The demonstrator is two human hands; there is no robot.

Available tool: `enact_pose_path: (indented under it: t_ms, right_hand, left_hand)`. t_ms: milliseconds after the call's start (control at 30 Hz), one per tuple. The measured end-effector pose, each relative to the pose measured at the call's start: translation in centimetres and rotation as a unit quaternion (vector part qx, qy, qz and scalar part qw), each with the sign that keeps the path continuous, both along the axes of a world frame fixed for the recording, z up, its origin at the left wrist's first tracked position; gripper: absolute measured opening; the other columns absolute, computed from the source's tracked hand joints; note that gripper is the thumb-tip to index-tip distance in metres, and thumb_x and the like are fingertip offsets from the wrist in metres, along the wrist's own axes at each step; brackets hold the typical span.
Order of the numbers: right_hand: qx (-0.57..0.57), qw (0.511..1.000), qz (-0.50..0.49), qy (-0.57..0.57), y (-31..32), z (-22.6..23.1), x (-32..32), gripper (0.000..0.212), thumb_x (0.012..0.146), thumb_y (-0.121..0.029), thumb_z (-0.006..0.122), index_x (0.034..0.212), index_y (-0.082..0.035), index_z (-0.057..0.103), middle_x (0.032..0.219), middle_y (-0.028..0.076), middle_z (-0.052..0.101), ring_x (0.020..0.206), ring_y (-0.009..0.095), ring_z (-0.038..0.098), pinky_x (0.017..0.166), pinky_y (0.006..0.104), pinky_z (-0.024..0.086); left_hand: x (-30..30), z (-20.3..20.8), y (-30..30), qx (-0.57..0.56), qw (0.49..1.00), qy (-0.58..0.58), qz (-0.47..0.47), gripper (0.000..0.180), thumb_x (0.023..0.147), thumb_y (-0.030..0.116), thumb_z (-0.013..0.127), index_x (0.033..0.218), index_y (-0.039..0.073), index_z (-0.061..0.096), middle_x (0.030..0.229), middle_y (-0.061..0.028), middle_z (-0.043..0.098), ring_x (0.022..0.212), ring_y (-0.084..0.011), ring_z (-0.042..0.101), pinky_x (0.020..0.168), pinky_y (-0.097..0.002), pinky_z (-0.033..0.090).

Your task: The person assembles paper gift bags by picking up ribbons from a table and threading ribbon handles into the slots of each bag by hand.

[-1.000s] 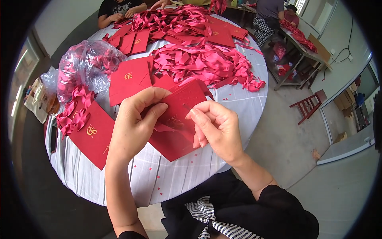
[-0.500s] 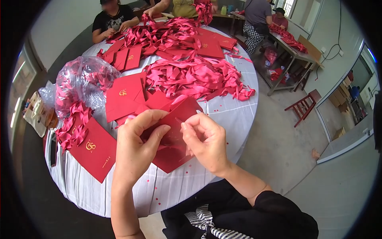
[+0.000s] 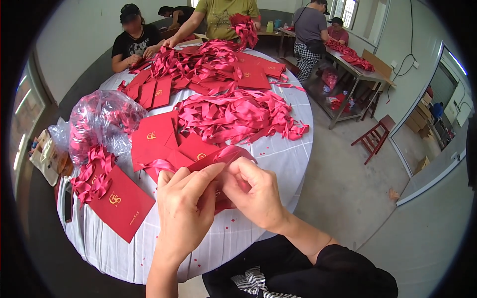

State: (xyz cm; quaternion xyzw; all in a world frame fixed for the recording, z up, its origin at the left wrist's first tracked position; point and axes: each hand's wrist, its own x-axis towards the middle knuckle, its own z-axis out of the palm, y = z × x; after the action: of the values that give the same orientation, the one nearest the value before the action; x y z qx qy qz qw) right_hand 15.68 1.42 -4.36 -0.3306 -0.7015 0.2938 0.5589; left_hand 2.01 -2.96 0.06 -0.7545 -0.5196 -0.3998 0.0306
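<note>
Over the near part of the round table, my left hand (image 3: 185, 211) and my right hand (image 3: 256, 198) meet with fingertips pinched together. Between them is a flat red paper gift bag (image 3: 223, 203) with a gold emblem, partly hidden by my fingers. A pink-red ribbon (image 3: 232, 153) loops out at the bag's upper edge, by my fingertips; which fingers grip it is hidden. Left of my left hand lies another red gift bag (image 3: 121, 206), with ribbon bows (image 3: 97, 171) at its upper left. Beyond my hands are stacked flat red bags (image 3: 154, 134).
A large heap of loose ribbons (image 3: 238, 111) covers the table's middle right. Behind it are more red bags (image 3: 252, 75). A clear plastic bag of ribbon (image 3: 104, 119) stands at the left. Several people work beyond; a red stool (image 3: 373, 140) stands on the floor at right.
My hands have come closer together, and my left hand has turned so its back shows. The held bag has dropped lower behind my fingers; a ribbon loop now shows above it. The view tilts up slightly.
</note>
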Motion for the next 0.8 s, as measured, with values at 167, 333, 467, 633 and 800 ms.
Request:
enact_pose_path:
  t_ms: [167,333,467,633,800]
  right_hand:
    - [0.065,0.997,0.014,-0.035,0.9,0.2,1.3,0.017,0.080,-0.003,0.068,0.090,-0.002,0.053,0.072,0.010,0.057,0.059,0.023,0.059,0.053,0.0341,0.047]
    - [0.122,0.979,0.048,-0.155,2.1,2.4,3.9,0.028,0.073,-0.004,0.072,0.096,-0.004,0.057,0.095,0.011,0.048,0.091,0.028,0.051,0.082,0.0367,0.043]
    - [0.137,0.944,0.133,-0.270,3.7,3.8,4.7,0.016,0.077,-0.010,0.070,0.089,-0.004,0.064,0.092,0.011,0.047,0.092,0.025,0.050,0.081,0.0336,0.042]
    - [0.074,0.858,0.334,-0.383,6.6,6.8,4.5,0.023,0.084,-0.023,0.064,0.089,-0.001,0.067,0.088,0.012,0.050,0.087,0.025,0.050,0.077,0.0348,0.041]
    - [-0.004,0.807,0.387,-0.446,9.4,7.6,3.2,0.025,0.084,-0.025,0.063,0.085,-0.001,0.070,0.073,0.010,0.058,0.077,0.019,0.052,0.068,0.0335,0.042]
  left_hand:
    - [-0.2,-0.4,0.2,0.026,0.999,0.029,0.003,0.030,0.076,-0.002,0.064,0.105,0.007,0.063,0.076,-0.0014,0.065,0.066,-0.0177,0.054,0.067,-0.0321,0.034]
    - [0.4,-0.8,0.1,0.029,0.999,0.031,-0.017,0.027,0.077,0.000,0.064,0.102,0.007,0.056,0.083,-0.0014,0.066,0.068,-0.0169,0.056,0.068,-0.0318,0.033]
    - [0.6,-1.1,-0.2,0.040,0.998,0.043,-0.013,0.024,0.078,0.000,0.065,0.100,0.006,0.056,0.083,-0.0011,0.065,0.068,-0.0167,0.056,0.067,-0.0319,0.032]
    - [1.0,-1.3,-0.5,0.051,0.997,0.052,-0.004,0.025,0.075,-0.002,0.067,0.095,0.005,0.054,0.084,-0.0020,0.063,0.068,-0.0182,0.055,0.066,-0.0315,0.032]
    - [1.4,-1.0,-0.6,0.047,0.996,0.078,-0.020,0.024,0.074,-0.003,0.068,0.092,0.005,0.054,0.083,-0.0032,0.062,0.066,-0.0192,0.054,0.067,-0.0316,0.032]
